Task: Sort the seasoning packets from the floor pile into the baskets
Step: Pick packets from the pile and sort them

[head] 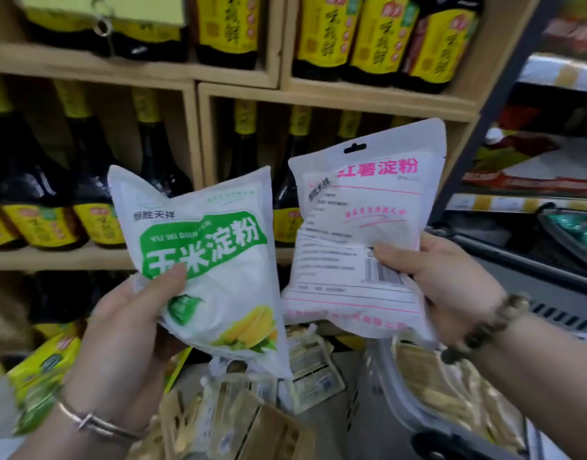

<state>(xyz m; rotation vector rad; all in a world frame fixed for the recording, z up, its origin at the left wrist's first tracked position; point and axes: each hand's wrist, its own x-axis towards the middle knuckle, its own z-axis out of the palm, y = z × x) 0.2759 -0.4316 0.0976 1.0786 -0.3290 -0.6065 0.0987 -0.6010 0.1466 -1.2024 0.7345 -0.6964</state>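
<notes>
My left hand point(129, 330) grips a white packet with a green label and a corn picture point(215, 260) by its lower left side, thumb on the front. My right hand point(444, 277) grips a white packet with pink lettering point(358, 234) by its lower right edge, thumb beside the barcode. Both packets are held upright side by side in front of the shelves. Below them lies a pile of pale packets point(312, 366) on the floor. A grey basket point(404, 410) with yellowish packets inside sits at the lower right.
Wooden shelves point(199, 84) with dark sauce bottles bearing yellow labels fill the background. Yellow-green bags point(43, 386) lie at the lower left. A cardboard box point(272, 433) sits at the bottom centre. A metal shelving unit point(530, 180) stands on the right.
</notes>
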